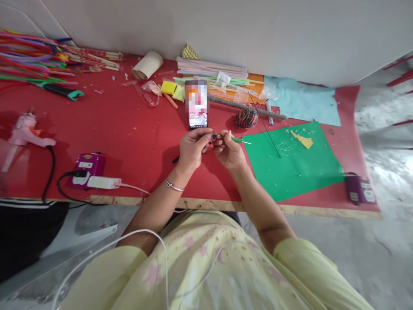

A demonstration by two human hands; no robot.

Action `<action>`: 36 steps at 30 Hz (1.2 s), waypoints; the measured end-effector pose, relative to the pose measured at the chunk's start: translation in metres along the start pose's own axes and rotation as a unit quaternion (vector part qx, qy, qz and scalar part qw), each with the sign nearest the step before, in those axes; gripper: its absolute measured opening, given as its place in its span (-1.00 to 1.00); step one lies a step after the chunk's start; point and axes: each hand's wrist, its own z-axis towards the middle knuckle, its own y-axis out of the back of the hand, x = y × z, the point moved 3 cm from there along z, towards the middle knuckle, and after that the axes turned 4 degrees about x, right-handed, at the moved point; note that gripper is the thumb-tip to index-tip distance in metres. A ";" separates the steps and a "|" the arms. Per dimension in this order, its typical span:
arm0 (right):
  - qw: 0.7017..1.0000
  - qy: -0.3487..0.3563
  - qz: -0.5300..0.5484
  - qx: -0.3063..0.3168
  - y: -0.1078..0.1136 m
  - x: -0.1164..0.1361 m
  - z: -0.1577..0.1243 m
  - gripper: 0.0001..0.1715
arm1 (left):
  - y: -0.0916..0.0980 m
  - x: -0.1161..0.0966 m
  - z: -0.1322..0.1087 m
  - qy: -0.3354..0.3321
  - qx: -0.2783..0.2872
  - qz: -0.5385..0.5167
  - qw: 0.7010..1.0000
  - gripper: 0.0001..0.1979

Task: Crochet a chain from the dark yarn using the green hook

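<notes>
Both my hands meet above the red table (129, 133), just in front of a phone (197, 104) lying screen up. My left hand (192, 148) is closed, pinching a small dark piece (214, 137) between thumb and fingers. My right hand (229, 150) is closed on a thin green-handled tool (239, 140) whose tip points at that piece. A ball of multicoloured yarn (246, 117) sits just beyond my right hand. The small piece is too tiny to name.
A green sheet (306, 168) with yellow scraps lies to the right, a pale blue sheet (303, 103) behind it. Straws and sticks (213, 69) line the back. A pink glue gun (24, 129), purple power strip (87, 165) with white charger and cables sit at left.
</notes>
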 end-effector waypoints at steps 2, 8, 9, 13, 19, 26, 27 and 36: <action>1.000 -0.018 0.017 0.002 0.002 -0.002 0.001 -0.58 | 0.000 0.001 -0.001 0.011 -0.002 0.004 1.000 -0.76; 1.000 -0.008 -0.001 0.019 0.003 -0.001 0.003 -0.51 | 0.003 0.002 -0.003 -0.023 -0.008 0.035 0.999 -0.72; 1.000 0.000 -0.010 0.017 0.003 -0.001 0.003 -0.49 | 0.003 0.002 -0.003 -0.028 -0.008 0.037 0.999 -0.72; 0.998 0.029 -0.060 0.001 0.002 -0.005 0.005 -0.39 | 0.001 0.004 -0.003 -0.029 -0.006 0.041 0.999 -0.72; 0.998 0.027 -0.048 0.002 0.000 -0.007 0.004 -0.40 | 0.001 0.002 -0.003 -0.024 -0.016 0.063 0.998 -0.67; 0.998 0.020 -0.059 0.000 -0.003 -0.004 0.002 -0.37 | -0.002 -0.003 -0.006 -0.043 -0.009 0.122 0.992 -0.63; 0.998 0.016 -0.057 -0.002 -0.003 -0.004 0.002 -0.37 | -0.003 -0.004 -0.006 -0.050 -0.006 0.129 0.990 -0.62; 0.998 -0.021 0.051 -0.020 -0.017 -0.002 -0.004 -0.57 | -0.001 0.005 -0.003 0.007 0.001 0.035 0.999 -0.66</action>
